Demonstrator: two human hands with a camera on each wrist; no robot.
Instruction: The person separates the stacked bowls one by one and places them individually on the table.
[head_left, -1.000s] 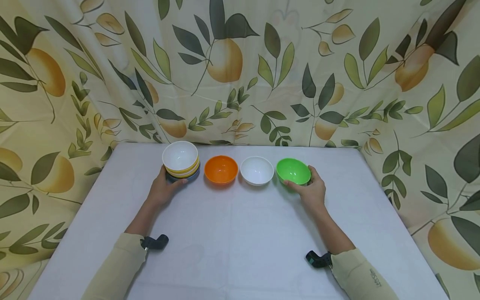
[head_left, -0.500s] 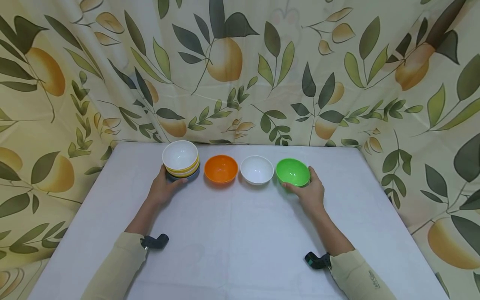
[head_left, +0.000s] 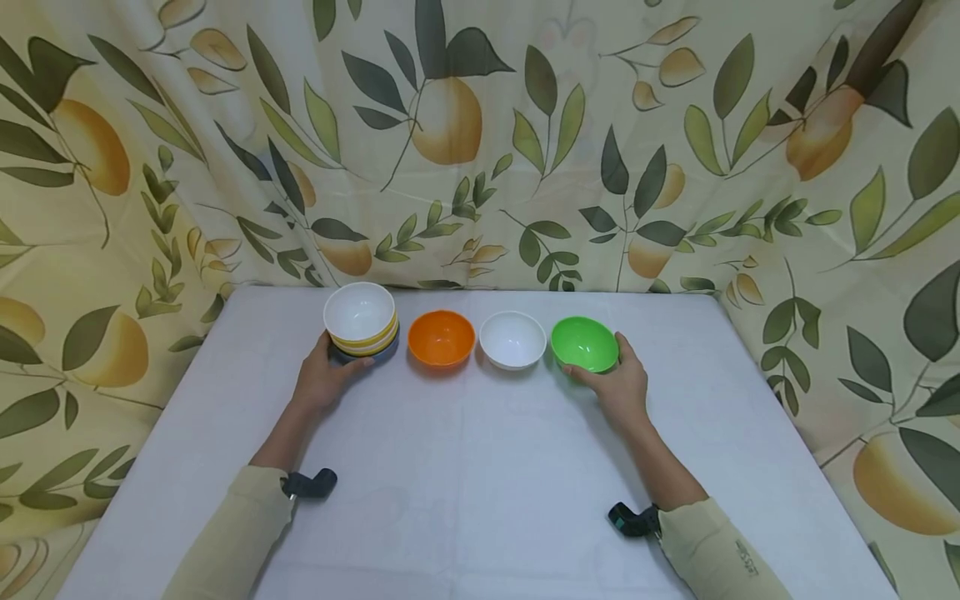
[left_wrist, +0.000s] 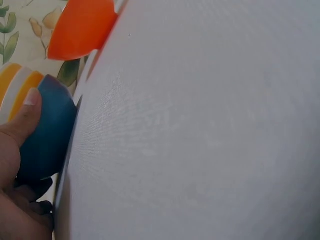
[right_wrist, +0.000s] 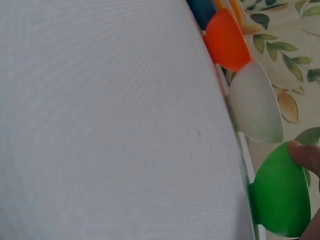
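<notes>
On the left of the head view stands a stack of bowls (head_left: 362,315). A white bowl tops it, yellow and white rims show below, and a blue bowl (left_wrist: 52,130) forms the bottom. My left hand (head_left: 318,383) grips the stack from its near left side, thumb against the lower bowls and fingers partly hidden behind. At the row's right end, my right hand (head_left: 622,387) holds a green bowl (head_left: 585,343), its thumb at the near rim and fingers on the right side. Between them sit an orange bowl (head_left: 441,339) and a single white bowl (head_left: 513,341).
All the bowls line up near the far edge of a table covered in white cloth (head_left: 465,483). Behind the table hangs a curtain (head_left: 480,150) printed with fruit and leaves. Dark wrist cameras (head_left: 311,484) are worn on both arms.
My right hand has shifted very slightly toward the left on the green bowl. My left hand and the bowls look almost unchanged, apart from a small shift of the whole view.
</notes>
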